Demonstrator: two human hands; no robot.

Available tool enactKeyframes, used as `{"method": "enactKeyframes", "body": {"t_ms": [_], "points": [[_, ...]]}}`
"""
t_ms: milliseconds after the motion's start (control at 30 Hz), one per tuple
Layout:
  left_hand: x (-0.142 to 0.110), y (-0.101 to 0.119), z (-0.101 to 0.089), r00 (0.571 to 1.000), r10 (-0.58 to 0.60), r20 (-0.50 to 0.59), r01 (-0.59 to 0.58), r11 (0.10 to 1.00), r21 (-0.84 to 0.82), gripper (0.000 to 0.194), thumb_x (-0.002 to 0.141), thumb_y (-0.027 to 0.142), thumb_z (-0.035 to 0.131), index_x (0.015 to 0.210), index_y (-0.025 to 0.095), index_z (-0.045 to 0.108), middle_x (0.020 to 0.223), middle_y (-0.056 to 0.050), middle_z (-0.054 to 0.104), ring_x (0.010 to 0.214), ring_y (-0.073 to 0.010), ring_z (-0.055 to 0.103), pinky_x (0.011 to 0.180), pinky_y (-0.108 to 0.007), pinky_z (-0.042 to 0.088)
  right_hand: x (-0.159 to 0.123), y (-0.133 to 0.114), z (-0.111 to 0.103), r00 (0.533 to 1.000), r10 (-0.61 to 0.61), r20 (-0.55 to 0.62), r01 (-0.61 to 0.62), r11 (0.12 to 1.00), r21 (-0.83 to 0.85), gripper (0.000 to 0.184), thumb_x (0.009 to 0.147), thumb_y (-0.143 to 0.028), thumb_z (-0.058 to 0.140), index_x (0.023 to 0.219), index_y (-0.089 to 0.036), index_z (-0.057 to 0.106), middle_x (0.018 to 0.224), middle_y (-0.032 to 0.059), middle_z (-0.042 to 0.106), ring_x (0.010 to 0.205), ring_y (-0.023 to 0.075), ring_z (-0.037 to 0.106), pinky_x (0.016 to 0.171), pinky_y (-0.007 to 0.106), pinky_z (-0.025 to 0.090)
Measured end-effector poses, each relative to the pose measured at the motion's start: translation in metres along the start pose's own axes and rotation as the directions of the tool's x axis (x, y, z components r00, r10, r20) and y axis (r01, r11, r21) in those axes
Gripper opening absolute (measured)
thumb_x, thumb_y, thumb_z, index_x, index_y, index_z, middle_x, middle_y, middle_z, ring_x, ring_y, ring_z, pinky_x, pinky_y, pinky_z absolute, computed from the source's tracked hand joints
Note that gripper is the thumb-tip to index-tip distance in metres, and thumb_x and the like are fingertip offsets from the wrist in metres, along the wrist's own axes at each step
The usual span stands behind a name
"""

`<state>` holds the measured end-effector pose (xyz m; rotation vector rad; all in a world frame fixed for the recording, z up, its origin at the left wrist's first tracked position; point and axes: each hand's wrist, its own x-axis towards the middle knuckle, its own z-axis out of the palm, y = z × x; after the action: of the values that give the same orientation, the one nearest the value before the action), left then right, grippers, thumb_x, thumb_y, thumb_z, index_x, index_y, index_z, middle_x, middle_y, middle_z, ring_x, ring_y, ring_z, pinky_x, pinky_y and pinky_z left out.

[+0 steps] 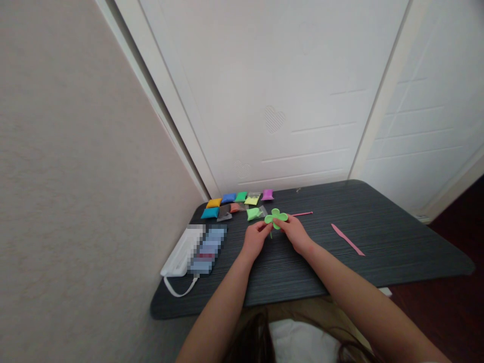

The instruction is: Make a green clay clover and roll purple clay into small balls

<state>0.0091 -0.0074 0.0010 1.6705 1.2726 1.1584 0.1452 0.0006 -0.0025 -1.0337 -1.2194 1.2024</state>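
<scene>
Our left hand (257, 234) and right hand (293, 231) pinch a green clover (276, 218) above the bench (287, 272), pink knife (348, 239) at three o'clock.

Two bare forearms reach forward and converge; the left hand (255, 239) and right hand (295, 233) nearly meet, fingers bent inward, thumbs and fingertips pinching.

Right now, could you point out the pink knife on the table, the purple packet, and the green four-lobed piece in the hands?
Pink knife (348, 240): head view, middle of its length.
Purple packet (267, 194): head view, middle of its front.
Green four-lobed piece (276, 213): head view, its top lobe.
</scene>
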Motion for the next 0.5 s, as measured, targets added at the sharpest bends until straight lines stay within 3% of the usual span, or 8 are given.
{"method": "enactKeyframes", "body": {"t_ms": [500], "points": [[-0.0009,0.0029,-0.0007,0.998,-0.004,0.057,0.003,1.0,0.018,0.036,0.072,0.044,0.049,0.081,0.014,0.067,0.06,0.0,0.058,0.059,-0.0126,0.049,0.057,-0.024,0.036,0.0018,0.0014,-0.002,1.0,-0.003,-0.012,0.003,1.0,0.017,0.026,0.062,-0.042,0.059,0.065,-0.017,0.056,0.064,0.0,0.058,0.06,0.013,0.048,0.059,0.025,0.037]]}}
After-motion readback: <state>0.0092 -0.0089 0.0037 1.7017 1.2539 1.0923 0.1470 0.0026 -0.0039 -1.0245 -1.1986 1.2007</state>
